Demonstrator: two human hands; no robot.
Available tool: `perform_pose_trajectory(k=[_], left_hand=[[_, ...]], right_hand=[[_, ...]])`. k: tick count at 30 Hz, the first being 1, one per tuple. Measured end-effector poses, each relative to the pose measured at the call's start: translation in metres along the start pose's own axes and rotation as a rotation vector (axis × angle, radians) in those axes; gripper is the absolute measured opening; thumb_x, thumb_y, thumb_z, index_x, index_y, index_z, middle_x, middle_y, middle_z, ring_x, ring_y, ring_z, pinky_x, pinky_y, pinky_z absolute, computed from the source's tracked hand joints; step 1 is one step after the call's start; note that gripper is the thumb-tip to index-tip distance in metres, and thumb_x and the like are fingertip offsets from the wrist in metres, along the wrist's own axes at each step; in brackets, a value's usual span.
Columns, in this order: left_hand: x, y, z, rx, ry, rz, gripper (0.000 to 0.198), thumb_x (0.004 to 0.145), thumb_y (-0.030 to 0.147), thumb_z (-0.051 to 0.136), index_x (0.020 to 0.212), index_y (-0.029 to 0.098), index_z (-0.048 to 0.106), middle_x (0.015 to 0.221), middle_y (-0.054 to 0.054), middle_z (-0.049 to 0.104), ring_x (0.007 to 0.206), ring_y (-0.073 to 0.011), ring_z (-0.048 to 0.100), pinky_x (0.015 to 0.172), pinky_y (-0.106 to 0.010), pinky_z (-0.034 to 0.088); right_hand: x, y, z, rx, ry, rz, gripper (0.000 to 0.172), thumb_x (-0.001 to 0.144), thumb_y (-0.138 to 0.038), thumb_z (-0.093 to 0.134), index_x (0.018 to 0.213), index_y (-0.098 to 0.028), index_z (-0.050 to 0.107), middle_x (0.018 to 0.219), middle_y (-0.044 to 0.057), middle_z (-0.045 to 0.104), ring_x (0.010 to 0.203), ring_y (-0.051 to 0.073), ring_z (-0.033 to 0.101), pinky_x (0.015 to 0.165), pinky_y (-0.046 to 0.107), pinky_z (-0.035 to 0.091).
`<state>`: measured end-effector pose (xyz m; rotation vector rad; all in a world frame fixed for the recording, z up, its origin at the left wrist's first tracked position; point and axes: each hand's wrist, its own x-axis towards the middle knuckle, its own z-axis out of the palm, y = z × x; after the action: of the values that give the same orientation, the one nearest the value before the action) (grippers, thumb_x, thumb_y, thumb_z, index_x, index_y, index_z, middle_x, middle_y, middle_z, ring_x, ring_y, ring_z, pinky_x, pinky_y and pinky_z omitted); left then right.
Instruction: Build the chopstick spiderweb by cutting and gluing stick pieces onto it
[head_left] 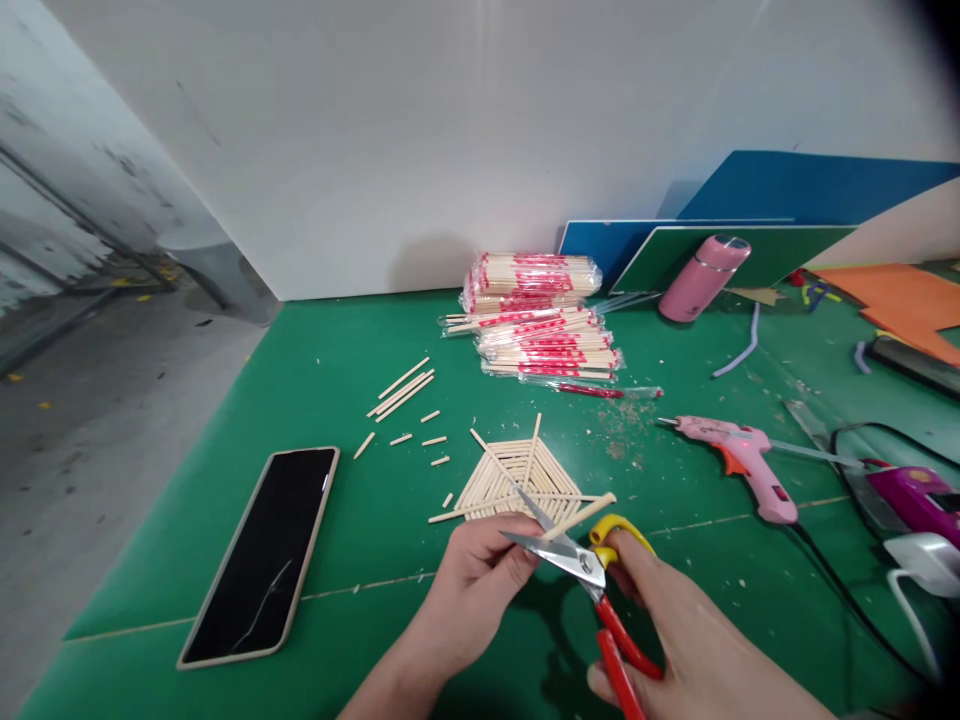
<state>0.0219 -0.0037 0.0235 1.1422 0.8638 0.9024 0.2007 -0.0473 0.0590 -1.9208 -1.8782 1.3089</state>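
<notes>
My left hand (476, 580) is closed in a pinch on a thin wooden stick (581, 517) that juts up to the right. My right hand (675, 640) grips red and yellow scissors (592, 580); their open steel blades straddle the stick close to my left fingers. Just beyond the hands, a flat hexagonal panel of glued sticks (517, 480) lies on the green table (360, 370).
A black phone (262, 555) lies at the left. Loose cut sticks (405, 395) lie scattered mid-table, and packs of wrapped chopsticks (540, 315) are stacked behind. A pink glue gun (739, 455), a pink bottle (705, 278), coloured boards (787, 190) and cables occupy the right.
</notes>
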Motion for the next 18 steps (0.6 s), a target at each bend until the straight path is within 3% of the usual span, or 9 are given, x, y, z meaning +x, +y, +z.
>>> perform_pose_trajectory(k=[5,11,18], left_hand=[[-0.0012,-0.0018,-0.0008,-0.085,-0.025,-0.059,0.02,0.073,0.033,0.062,0.072,0.014,0.066,0.063,0.0,0.054,0.057,-0.0088,0.042,0.055,-0.02,0.033],[-0.001,0.003,0.0008,-0.039,-0.052,-0.031,0.021,0.076,0.032,0.059,0.07,0.013,0.065,0.059,0.001,0.05,0.054,-0.0075,0.037,0.051,-0.019,0.03],[0.0005,0.0006,0.0046,0.127,0.066,0.111,0.016,0.078,0.027,0.054,0.071,0.016,0.062,0.062,0.002,0.051,0.05,-0.0067,0.037,0.05,-0.018,0.033]], right_hand=[[-0.0015,-0.0015,-0.0003,0.016,0.003,-0.032,0.042,0.063,-0.029,0.056,0.101,-0.019,0.043,0.092,0.007,0.06,0.073,0.018,0.058,0.064,0.027,0.047],[-0.0016,0.0014,0.0042,0.046,0.061,-0.101,0.031,0.063,-0.02,0.051,0.093,-0.021,0.046,0.088,0.005,0.061,0.074,0.017,0.06,0.062,0.022,0.046],[-0.0005,-0.0004,0.009,0.06,0.116,-0.037,0.039,0.062,-0.024,0.055,0.098,-0.019,0.044,0.086,0.004,0.061,0.074,0.016,0.058,0.066,0.024,0.045]])
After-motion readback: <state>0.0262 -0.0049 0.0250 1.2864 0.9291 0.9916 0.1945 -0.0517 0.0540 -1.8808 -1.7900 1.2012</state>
